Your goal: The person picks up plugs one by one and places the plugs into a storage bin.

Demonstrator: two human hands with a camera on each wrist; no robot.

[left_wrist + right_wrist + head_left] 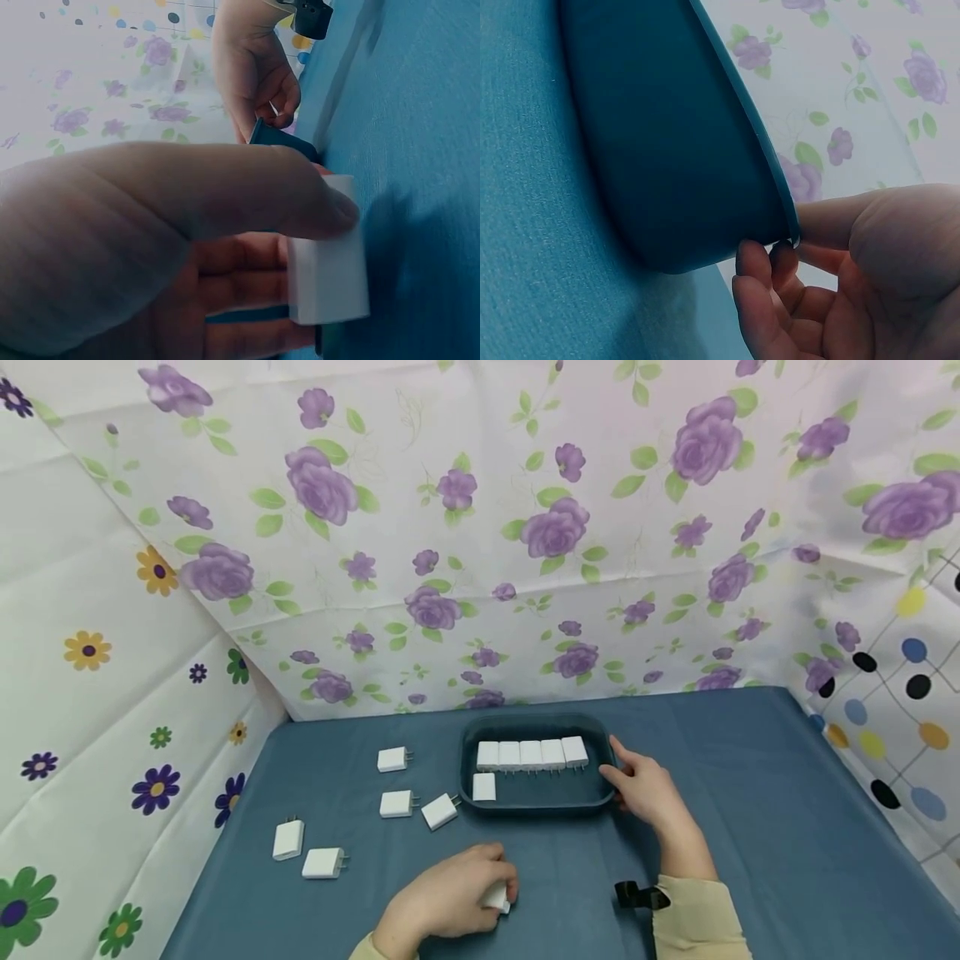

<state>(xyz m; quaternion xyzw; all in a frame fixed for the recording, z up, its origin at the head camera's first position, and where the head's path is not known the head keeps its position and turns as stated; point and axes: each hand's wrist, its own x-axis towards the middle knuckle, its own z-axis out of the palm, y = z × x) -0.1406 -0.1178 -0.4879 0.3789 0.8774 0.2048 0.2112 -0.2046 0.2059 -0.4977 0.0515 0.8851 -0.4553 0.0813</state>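
My left hand [459, 893] pinches a white charger plug [330, 277] between thumb and fingers, low over the table in front of the tray; in the head view the fingers cover most of it. With thumb and fingers my right hand [817, 270] grips the right end of a dark blue tray [536, 808] by its rim. Inside the tray, several white charger plugs [530, 753] form a row along the far side, prongs toward me. One more charger plug [483, 787] lies at the near left of the tray.
Left of the tray, several loose charger plugs lie scattered, among them one plug [439, 812] close to the tray's corner and another plug [288, 840] farthest left. A blue cloth [780, 827] covers the table. Flowered sheets [480, 527] hang behind and beside it.
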